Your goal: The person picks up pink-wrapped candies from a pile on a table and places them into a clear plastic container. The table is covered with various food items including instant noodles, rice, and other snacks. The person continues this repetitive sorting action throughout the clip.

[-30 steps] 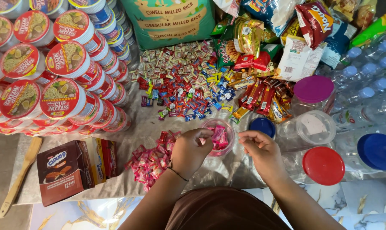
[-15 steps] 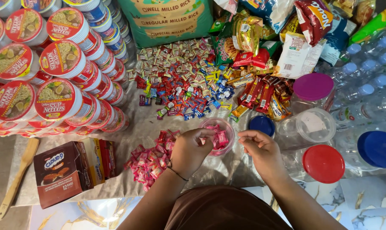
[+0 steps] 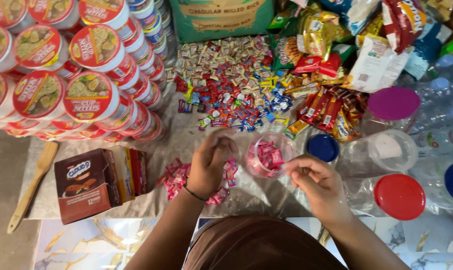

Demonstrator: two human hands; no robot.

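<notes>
A small clear plastic jar (image 3: 267,156) stands in front of me, partly filled with pink wrapped candies. My left hand (image 3: 211,162) hovers just left of the jar over a loose pile of pink candies (image 3: 177,176), fingers curled as if pinching some; what it holds is hidden. My right hand (image 3: 317,184) rests at the jar's right side, fingers curled near its rim.
Stacked cup noodles (image 3: 89,97) fill the left. Mixed wrapped candies (image 3: 231,85) spread at the back, snack packets (image 3: 331,107) to their right. Brown snack boxes (image 3: 86,185), a wooden spatula (image 3: 34,185), lidded jars in red (image 3: 399,196), blue (image 3: 322,147), purple (image 3: 393,103).
My left hand has drawn back slightly from the jar's mouth toward the pink pile. The right hand stays by the jar.
</notes>
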